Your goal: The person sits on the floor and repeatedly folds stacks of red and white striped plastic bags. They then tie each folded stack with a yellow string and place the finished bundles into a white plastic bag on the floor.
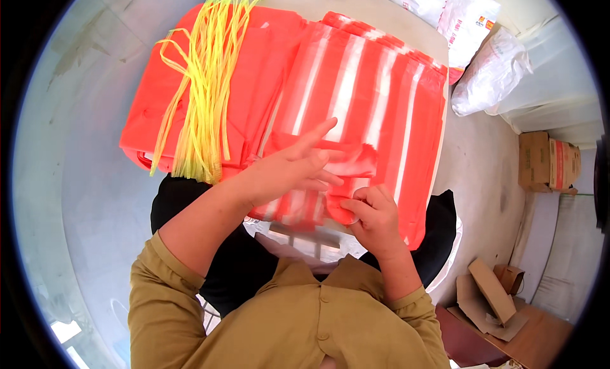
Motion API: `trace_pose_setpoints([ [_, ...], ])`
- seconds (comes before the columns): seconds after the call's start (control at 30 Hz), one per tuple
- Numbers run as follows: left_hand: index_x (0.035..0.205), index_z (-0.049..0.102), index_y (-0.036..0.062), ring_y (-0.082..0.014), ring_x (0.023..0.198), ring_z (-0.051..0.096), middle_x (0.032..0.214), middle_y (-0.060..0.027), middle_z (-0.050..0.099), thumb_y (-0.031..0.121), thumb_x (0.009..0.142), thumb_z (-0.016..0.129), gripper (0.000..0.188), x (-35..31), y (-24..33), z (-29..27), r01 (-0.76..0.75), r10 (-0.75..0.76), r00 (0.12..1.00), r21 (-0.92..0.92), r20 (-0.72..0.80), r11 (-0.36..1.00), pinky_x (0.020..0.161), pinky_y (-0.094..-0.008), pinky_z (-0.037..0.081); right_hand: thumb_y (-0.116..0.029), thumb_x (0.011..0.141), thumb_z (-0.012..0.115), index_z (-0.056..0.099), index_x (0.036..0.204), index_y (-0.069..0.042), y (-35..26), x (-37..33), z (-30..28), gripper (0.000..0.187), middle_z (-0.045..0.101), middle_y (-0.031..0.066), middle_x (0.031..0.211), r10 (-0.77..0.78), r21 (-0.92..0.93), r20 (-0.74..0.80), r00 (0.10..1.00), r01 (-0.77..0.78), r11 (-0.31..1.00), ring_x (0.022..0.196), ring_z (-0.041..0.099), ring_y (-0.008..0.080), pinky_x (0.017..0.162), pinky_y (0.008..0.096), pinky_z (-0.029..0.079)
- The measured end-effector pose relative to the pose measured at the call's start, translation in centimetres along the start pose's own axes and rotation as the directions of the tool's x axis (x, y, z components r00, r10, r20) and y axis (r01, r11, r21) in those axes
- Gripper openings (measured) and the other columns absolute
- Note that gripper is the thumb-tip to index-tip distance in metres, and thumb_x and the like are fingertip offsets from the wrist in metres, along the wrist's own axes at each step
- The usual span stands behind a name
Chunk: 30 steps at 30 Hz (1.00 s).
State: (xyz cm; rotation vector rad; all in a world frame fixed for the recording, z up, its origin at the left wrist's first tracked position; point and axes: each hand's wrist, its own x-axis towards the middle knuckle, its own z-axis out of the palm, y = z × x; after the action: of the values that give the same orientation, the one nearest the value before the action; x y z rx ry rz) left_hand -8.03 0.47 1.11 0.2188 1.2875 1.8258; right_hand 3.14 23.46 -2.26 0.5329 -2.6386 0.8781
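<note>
A stack of red plastic bags with white stripes (391, 89) lies on the table in front of me. Over its near part my left hand (295, 166) reaches with the fingers spread, holding nothing that I can see. Closer to the near edge, my right hand (376, 215) pinches a folded red piece of plastic bag (340, 202) between thumb and fingers. A blurred red and white flap of plastic lies under and beside the left hand. Left of the striped stack, a bundle of yellow strips (210, 83) is spread across a plain red pile of plastic (149, 108).
White printed sacks (467, 26) and a full white plastic bag (492, 73) stand beyond the table at the far right. Cardboard boxes (548, 162) sit on the right, with opened cardboard (492, 293) at the lower right. My knees are under the table's near edge.
</note>
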Motion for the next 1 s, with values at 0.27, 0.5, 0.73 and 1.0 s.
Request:
trace_pose_setpoints([
  [0.27,0.121,0.068,0.0051,-0.0395,0.130,0.059,0.140,-0.0138,0.061,-0.001,0.085,0.067,0.036,3.2,-2.5,-1.2,-0.378,0.536,0.785,0.925,0.310,0.018,0.108,-0.0492,0.049,0.002,0.064,0.077,0.074,0.091,-0.011,-0.1,0.5,-0.6,0.030,0.062,0.0043,0.092,-0.019,-0.022,0.001,1.000,0.019,1.000,0.079,0.058,0.0257,0.066,0.0367,0.049],
  [0.5,0.121,0.068,0.0084,-0.0356,0.144,0.045,0.140,-0.0116,0.062,0.001,0.082,0.071,0.040,4.5,-3.6,0.3,-0.366,0.467,0.806,0.926,0.363,-0.088,0.116,-0.0576,0.040,0.002,0.069,0.077,0.075,0.094,-0.006,0.1,1.8,-0.9,0.026,0.069,0.0109,0.117,-0.051,-0.069,-0.065,0.997,0.046,0.997,0.107,0.062,0.0331,0.089,0.0415,0.051],
  [0.73,0.122,0.070,0.0081,-0.0360,0.144,0.045,0.142,-0.0098,0.062,0.006,0.083,0.071,0.039,4.2,-3.2,-0.3,-0.440,0.366,0.826,0.896,0.429,-0.058,0.115,-0.0589,0.037,0.003,0.080,0.074,0.075,0.100,-0.002,1.1,2.7,-1.0,0.020,0.068,0.0144,0.127,0.204,0.161,0.014,0.979,-0.204,0.966,0.118,0.063,0.0339,0.095,0.0406,0.054],
  [1.0,0.104,0.078,0.0072,-0.0377,0.142,0.048,0.139,-0.0085,0.066,0.015,0.088,0.073,0.018,4.1,-3.3,0.4,-0.404,0.397,0.857,0.907,0.329,0.119,0.117,-0.0578,0.035,-0.002,0.093,0.069,0.075,0.110,-0.002,1.0,3.1,-1.2,0.018,0.068,0.0135,0.130,0.395,0.362,0.142,0.908,-0.419,0.833,0.117,0.064,0.0262,0.089,0.0338,0.057],
])
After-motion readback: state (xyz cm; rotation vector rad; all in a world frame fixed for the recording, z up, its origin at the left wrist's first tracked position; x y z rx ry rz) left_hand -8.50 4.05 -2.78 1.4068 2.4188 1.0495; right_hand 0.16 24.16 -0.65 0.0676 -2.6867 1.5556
